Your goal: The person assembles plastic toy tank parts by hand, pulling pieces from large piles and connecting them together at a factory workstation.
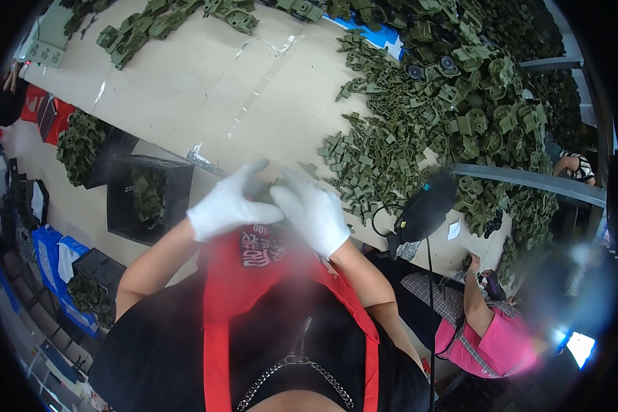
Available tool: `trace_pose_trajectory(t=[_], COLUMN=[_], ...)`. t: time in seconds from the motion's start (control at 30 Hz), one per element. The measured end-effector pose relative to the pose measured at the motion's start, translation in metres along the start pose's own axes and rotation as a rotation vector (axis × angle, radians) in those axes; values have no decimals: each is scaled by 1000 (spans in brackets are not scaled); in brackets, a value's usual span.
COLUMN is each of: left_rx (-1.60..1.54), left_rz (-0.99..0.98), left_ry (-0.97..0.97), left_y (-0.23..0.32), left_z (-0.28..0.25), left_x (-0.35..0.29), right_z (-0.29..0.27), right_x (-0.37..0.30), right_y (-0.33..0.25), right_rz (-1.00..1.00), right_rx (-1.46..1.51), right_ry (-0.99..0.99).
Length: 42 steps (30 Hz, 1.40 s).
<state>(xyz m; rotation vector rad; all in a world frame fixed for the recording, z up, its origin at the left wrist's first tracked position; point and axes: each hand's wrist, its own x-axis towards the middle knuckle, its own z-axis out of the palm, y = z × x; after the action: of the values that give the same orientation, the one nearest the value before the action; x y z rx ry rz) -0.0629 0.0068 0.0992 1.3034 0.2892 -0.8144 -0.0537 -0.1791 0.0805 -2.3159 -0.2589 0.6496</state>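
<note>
My left hand (232, 206), in a white glove, is raised in front of my apron at the table's near edge. Its fingers and thumb curve round a blurred, olive-green patch that I cannot make out clearly. Close beside it on the right is my right hand (312, 211), also gloved in white, with its fingers bent in toward the left hand's thumb. What the fingertips hold between them is mostly hidden. Small olive-green plastic parts (371, 161) lie in a loose heap just beyond and right of my right hand.
Bigger olive-green toy vehicle pieces (491, 120) are piled at the far right of the table (185, 89). A black crate (120, 206) with green parts stands left. A dark lamp-like head (426, 206) on a cable hangs right, near a co-worker in pink (487, 343).
</note>
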Motion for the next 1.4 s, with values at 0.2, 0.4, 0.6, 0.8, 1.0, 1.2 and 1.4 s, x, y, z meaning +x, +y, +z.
trace_pose_trajectory(t=[0.2, 0.4, 0.6, 0.8, 1.0, 1.2, 1.4], left_rx=[536, 441, 260, 445, 714, 1120, 466], left_rz=[171, 119, 41, 190, 468, 658, 576], left_ry=[70, -20, 18, -20, 96, -173, -232], left_y=[-17, -18, -31, -8, 28, 60, 58], left_z=[-1, 4, 2, 5, 31, 83, 147], left_x=[11, 11, 24, 45, 41, 84, 170], right_z=[-28, -16, -8, -37, -53, -31, -126], right_x=[0, -3, -4, 10, -15, -35, -38], right_y=[29, 22, 24, 50, 35, 79, 191], right_rz=[-8, 130, 209, -44, -88, -22, 176], right_rx=[639, 741, 674, 703, 90, 331, 440], right_ry=[-319, -346, -234, -223, -115, 287, 946])
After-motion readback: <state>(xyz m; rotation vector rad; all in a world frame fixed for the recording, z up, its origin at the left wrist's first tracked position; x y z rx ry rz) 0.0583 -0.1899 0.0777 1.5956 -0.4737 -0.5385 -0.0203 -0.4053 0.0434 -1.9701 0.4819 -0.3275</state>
